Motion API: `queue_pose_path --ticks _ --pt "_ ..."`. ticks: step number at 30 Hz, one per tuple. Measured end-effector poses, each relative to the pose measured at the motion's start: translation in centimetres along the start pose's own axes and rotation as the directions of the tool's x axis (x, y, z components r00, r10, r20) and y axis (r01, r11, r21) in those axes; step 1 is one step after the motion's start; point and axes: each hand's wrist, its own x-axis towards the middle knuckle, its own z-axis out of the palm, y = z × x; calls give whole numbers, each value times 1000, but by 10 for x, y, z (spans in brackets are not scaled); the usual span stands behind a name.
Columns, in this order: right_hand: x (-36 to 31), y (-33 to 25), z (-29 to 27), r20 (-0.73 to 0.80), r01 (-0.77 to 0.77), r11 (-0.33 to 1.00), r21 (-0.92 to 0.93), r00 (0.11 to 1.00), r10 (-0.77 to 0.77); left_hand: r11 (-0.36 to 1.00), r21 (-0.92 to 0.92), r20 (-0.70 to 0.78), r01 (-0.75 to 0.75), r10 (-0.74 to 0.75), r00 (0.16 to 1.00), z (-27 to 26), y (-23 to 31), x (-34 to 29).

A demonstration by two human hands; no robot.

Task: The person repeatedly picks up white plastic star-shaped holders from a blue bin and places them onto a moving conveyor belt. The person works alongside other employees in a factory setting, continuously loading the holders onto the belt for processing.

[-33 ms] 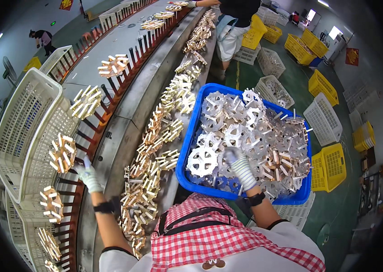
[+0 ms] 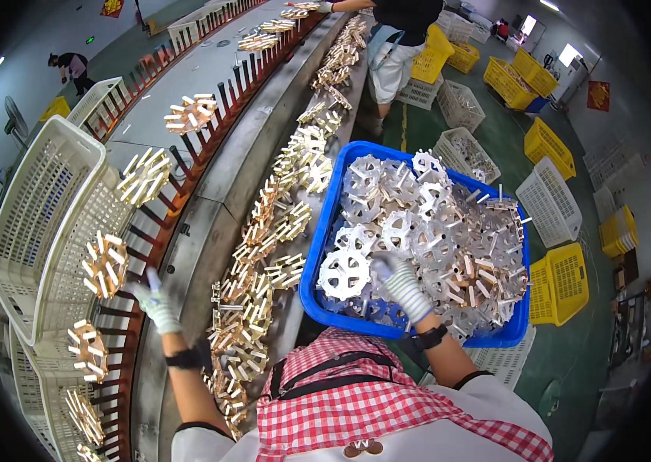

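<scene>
My left hand (image 2: 157,306), in a striped white glove, is open beside the row of upright dark pegs (image 2: 113,311), with its fingers stretched and slightly blurred. Nothing shows in it. Just beyond it, a copper-coloured wheel with pale rods (image 2: 106,265) sits on the line. My right hand (image 2: 404,289), gloved alike, is over the blue crate (image 2: 311,269) heaped with silver spoked wheels. Its fingers are apart and somewhat blurred, close to a flat silver wheel (image 2: 344,275). Whether the fingertips touch that wheel I cannot tell.
Gold and copper rodded parts (image 2: 244,323) lie piled along a metal ledge between the line and the crate. White baskets (image 2: 48,231) stand at the left. Yellow crates (image 2: 558,285) are on the green floor. Another person (image 2: 398,54) stands by the line ahead.
My left hand has shifted slightly right and down, away from the pegs. My right hand has moved a little left, toward the flat silver wheel. The wheels on the line have crept toward me.
</scene>
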Motion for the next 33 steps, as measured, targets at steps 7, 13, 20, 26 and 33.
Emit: queue_pose_path --ticks 7,13,20,26,33 --pt "27 -27 79 292 232 741 -630 955 -51 787 -574 613 226 231 755 1 113 -134" --pt "20 -46 67 287 301 647 -701 949 -131 670 -224 960 708 277 41 -4 173 -202" --pt "-46 -122 45 104 620 714 -326 774 -625 400 -26 896 916 415 -156 -4 204 -213" --pt "-60 -129 45 219 800 547 -245 596 -773 329 -136 870 934 490 -46 -12 225 -206" --pt "7 -54 -61 -228 194 519 -833 733 -640 724 -590 798 358 457 392 -33 179 -185"
